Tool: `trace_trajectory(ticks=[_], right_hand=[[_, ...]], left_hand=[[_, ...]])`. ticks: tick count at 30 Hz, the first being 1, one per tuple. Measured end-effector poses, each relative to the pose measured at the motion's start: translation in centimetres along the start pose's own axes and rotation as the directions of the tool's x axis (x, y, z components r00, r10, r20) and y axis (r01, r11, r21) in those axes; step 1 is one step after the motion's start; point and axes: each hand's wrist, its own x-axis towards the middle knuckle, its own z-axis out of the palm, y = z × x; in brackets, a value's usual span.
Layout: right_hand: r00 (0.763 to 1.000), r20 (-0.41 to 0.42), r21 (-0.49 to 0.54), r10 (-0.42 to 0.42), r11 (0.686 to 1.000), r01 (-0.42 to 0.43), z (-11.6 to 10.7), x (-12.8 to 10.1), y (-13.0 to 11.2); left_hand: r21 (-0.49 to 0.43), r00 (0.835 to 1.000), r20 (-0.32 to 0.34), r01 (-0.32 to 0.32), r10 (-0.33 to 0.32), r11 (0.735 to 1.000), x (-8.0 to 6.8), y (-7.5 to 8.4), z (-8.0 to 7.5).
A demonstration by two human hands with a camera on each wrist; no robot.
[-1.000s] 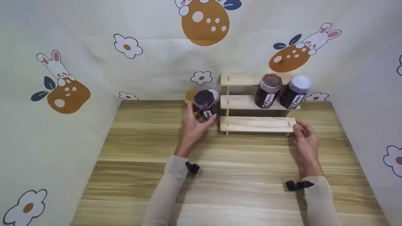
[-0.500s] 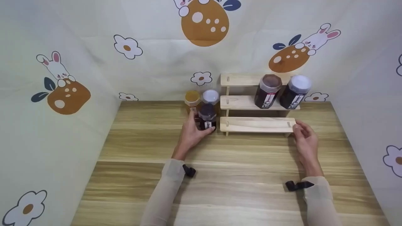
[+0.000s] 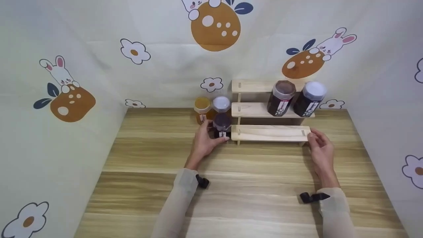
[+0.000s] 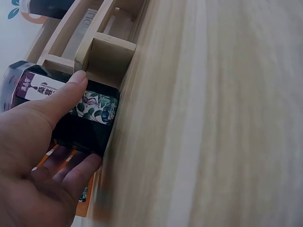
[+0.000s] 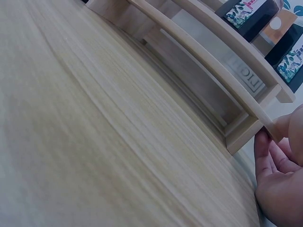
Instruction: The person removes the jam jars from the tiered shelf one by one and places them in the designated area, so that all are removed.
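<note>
A dark octagonal jar (image 3: 222, 123) with a purplish lid stands on the table against the left end of a three-step wooden rack (image 3: 271, 133). My left hand (image 3: 205, 142) grips this jar low down, thumb across the front and fingers around its far-left side. In the left wrist view the jar (image 4: 90, 120) shows a leafy printed label, and its base is right at the tabletop. My right hand (image 3: 321, 148) pinches the right end of the rack's lowest board. Thumb and fingers of the right hand (image 5: 284, 156) meet at that board's corner in the right wrist view.
Behind the gripped jar stand an amber jar with a yellow lid (image 3: 202, 105) and a white-lidded jar (image 3: 221, 103). On the rack's middle step are a brown-lidded dark jar (image 3: 281, 99) and another white-lidded dark jar (image 3: 310, 99). A patterned cloth wall (image 3: 165, 72) rises behind.
The dark jar came down and toward me from over the back jars, then shifted slightly right against the rack, with my left hand around it. My right hand stayed on the board.
</note>
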Motion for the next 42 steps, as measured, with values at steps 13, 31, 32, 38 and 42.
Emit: trace_trajectory(ticks=[13, 31, 32, 38, 42], right_hand=[[1.0, -0.011, 0.027, 0.027, 0.999, -0.027, 0.3, -0.2, -0.3], [1.0, 0.014, 0.029, 0.017, 0.999, -0.017, 0.1, 0.0, -0.2], [1.0, 0.015, 0.039, 0.017, 0.999, -0.017, 0.2, 0.0, -0.2], [1.0, 0.006, 0.048, 0.007, 0.999, -0.007, 0.3, 0.1, -0.2], [1.0, 0.012, 0.042, 0.018, 0.999, -0.019, 0.3, 0.0, -0.2]], left_hand=[[-0.013, 0.999, 0.042, 0.016, -0.015, 1.0, -0.4, -0.3, -0.3], [0.035, 0.999, -0.016, -0.029, 0.029, 0.999, -0.8, 0.1, 0.2], [0.039, 1.0, -0.017, -0.024, 0.025, 0.999, -0.8, 0.2, 0.2], [0.047, 1.0, -0.026, 0.004, -0.003, 0.999, -0.7, 0.7, 0.0], [0.019, 0.993, -0.121, 0.014, -0.012, 1.0, -0.8, 2.2, -0.2]])
